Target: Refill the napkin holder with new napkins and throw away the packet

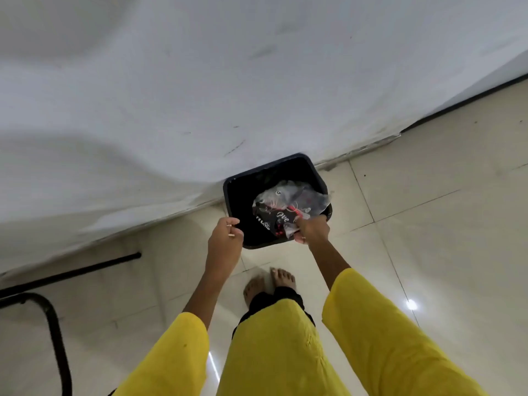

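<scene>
A black square waste bin point(238, 192) stands on the tiled floor against the white wall. My right hand point(311, 231) grips a crumpled clear plastic napkin packet point(288, 202) with white and red print, holding it over the bin's open mouth. My left hand point(224, 241) is at the bin's near left rim, fingers curled with the fingertips touching the edge. No napkin holder is in view.
A white wall point(200, 95) fills the upper view, meeting the cream floor tiles point(428, 224) along a scuffed skirting line. Black metal furniture legs point(54, 324) stand at the lower left. My bare feet point(271, 284) are just short of the bin.
</scene>
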